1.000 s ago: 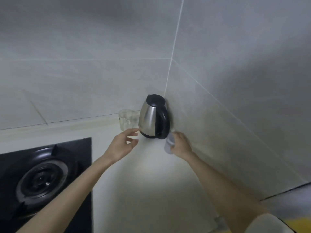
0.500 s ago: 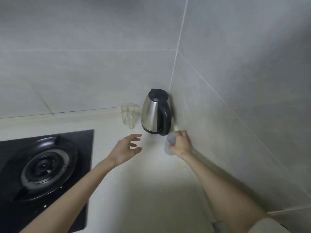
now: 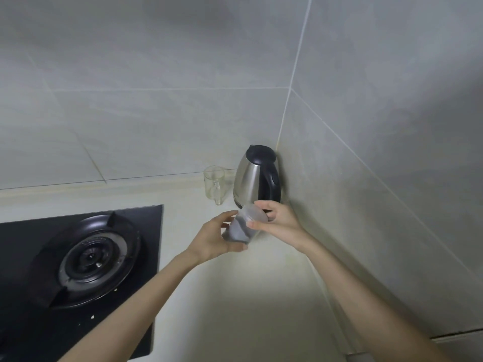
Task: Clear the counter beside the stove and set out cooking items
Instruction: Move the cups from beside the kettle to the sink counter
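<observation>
Head view: fingers (image 3: 264, 205) of the left hand (image 3: 214, 239) and right hand (image 3: 281, 222) curl around a tilted translucent plastic cup (image 3: 247, 226) over the tabletop (image 3: 235, 296), electric kettle (image 3: 257, 178) and glass mug (image 3: 214, 182) just beyond them; tilting further could spill its dark contents.

Two grey tiled walls (image 3: 130, 74) meet at a corner seam (image 3: 294, 69) (thin pale grout lines (image 3: 170, 89) cross both), with soft shadow darkening the far right side.
</observation>
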